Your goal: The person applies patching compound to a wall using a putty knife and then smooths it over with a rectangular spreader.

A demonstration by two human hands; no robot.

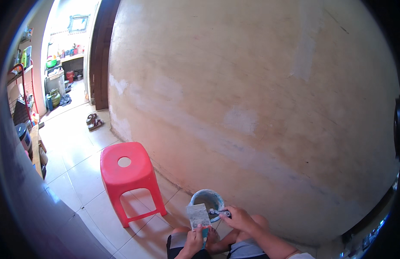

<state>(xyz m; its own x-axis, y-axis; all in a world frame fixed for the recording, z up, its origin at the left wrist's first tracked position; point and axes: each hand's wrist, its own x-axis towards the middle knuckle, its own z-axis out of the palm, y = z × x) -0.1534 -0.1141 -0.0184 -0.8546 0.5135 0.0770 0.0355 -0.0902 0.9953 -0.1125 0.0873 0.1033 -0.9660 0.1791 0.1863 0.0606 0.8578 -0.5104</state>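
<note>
Left hand [194,241]: gripping the near edge of a flat plastering trowel [197,215], blade lying level.
Right hand [239,218]: closing around a putty knife [218,212] handle, its tip touching the blade.
Bucket [207,198]: sitting just beyond, beside the wall [251,108].
Stool [126,175]: standing far left.
Advice: keeping the blade level while loading.

There are two hands: the left hand [194,241] and the right hand [239,219]. The left hand holds one flat gray board [197,215]. The right hand holds one small tool [219,212]. Just above the hands sits one round bucket [207,198]. Off to the left of the left hand stands one red stool [128,175]. Far beyond the stool lie two sandals [93,122].
</note>
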